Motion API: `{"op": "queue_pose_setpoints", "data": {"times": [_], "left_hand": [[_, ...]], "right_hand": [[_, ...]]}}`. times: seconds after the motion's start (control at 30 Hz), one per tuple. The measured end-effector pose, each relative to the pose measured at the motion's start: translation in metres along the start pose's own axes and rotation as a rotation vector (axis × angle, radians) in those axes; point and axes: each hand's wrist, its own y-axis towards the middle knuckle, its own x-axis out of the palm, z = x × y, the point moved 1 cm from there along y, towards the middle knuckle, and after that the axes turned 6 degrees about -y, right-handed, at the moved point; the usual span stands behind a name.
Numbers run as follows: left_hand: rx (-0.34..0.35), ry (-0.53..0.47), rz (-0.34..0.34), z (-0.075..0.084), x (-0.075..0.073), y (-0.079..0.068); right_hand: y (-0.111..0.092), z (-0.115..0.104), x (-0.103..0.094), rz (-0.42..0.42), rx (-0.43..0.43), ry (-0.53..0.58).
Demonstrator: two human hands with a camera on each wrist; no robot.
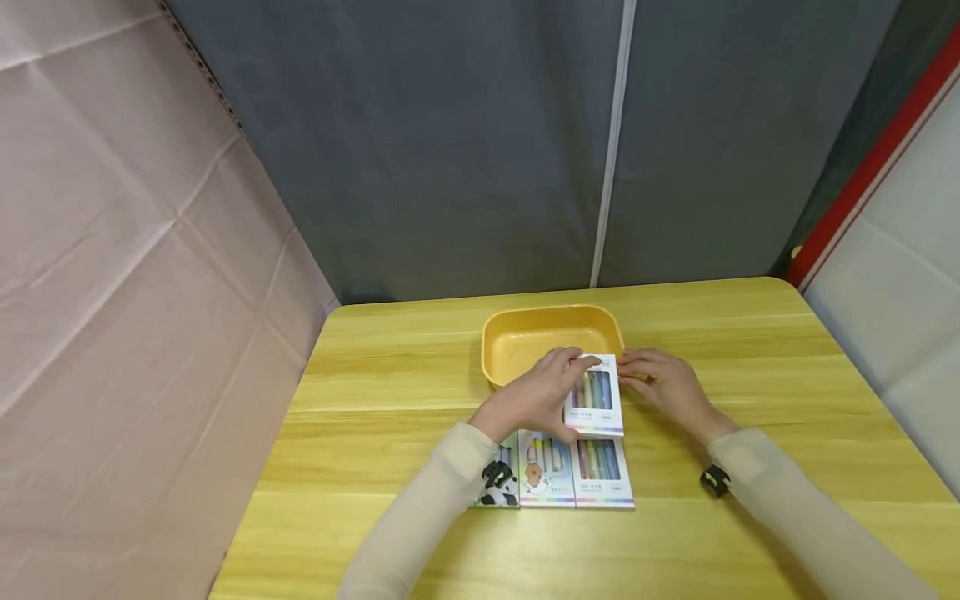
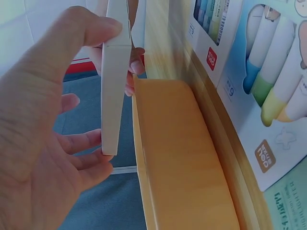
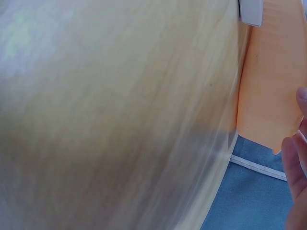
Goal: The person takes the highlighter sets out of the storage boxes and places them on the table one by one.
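Note:
My left hand (image 1: pixel 534 398) grips a white box of highlighters (image 1: pixel 594 422), thumb on one edge and fingers on the opposite one. The box is raised over the near right part of a yellow plastic basin (image 1: pixel 491 354); its front window shows several pastel pens. At the basin's right side, my right hand (image 1: pixel 670 390) pinches the rim between thumb and fingers, right beside the box. In the left wrist view the held box (image 2: pixel 114 96) appears edge-on, partly covering the right hand's fingers (image 2: pixel 136 67).
In front of the basin lie three boxes in a row: a panda box (image 1: pixel 498 493), a bear-printed box (image 1: pixel 546 492) and a white pen box (image 1: pixel 606 493). They lie on a wooden table (image 1: pixel 390 467). A grey curtain (image 1: pixel 450 167) hangs behind its far edge.

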Motion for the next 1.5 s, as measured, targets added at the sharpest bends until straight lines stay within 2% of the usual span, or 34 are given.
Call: {"op": "queue_pose_setpoints", "data": {"times": [0.43,1.5], "left_hand": [[0.056,0.032,0.037,0.006,0.005,-0.006],[0.086,0.076,0.015,0.024,0.013,-0.02]], "right_hand": [[-0.002,0.001,0.0,-0.003,-0.006,-0.024],[-0.002,0.002,0.001,0.026,-0.038,-0.012]]}}
